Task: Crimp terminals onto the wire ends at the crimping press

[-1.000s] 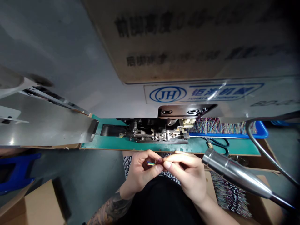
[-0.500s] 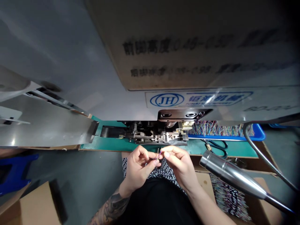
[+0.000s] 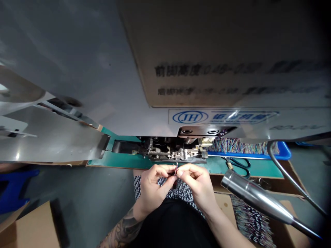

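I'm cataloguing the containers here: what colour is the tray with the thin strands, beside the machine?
The tray is bright blue, best seen in the head view.

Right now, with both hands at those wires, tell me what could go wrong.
The thin coloured wires between left hand and right hand might slip or tangle, being so fine. Both hands are close to the machine's metal mechanism, so a finger could get caught if it ran. The scissors near the front edge of the green board might be knocked off.
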Motion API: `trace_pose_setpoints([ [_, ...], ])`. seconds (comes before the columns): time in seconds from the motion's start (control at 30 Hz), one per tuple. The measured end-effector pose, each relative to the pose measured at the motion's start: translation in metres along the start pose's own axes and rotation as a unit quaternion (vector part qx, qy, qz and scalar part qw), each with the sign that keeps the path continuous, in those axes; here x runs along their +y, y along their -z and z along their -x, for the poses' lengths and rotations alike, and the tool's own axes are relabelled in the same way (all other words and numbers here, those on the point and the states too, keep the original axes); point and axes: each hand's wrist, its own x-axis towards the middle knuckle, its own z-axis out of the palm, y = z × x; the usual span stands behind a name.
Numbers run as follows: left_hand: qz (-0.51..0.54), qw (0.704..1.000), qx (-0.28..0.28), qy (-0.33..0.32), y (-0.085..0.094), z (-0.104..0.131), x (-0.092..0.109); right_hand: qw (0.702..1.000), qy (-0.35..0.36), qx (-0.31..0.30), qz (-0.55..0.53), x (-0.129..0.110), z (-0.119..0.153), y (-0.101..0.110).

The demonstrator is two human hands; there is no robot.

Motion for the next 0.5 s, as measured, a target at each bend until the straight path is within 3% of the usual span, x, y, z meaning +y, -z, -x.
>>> trace_pose_setpoints([
  [0.17, -0.09, 0.99, -0.109, -0.014, 0.01, -0.014, 0.004, 1.0, -0.005, 0.003, -0.016, -0.003, 0.0, 0.0],
  [0.3, -0.079, 0.978, -0.191, -0.02, 0.016, -0.027, 0.002, 1.0, 0.002, -0.006, 0.009, -0.008, 0.001, 0.003],
  [0.5, -0.007, 0.976, -0.218, -0.004, 0.011, -0.031, -0.003, 1.0, 0.011, -0.028, 0.005, -0.006, -0.002, 0.007],
])
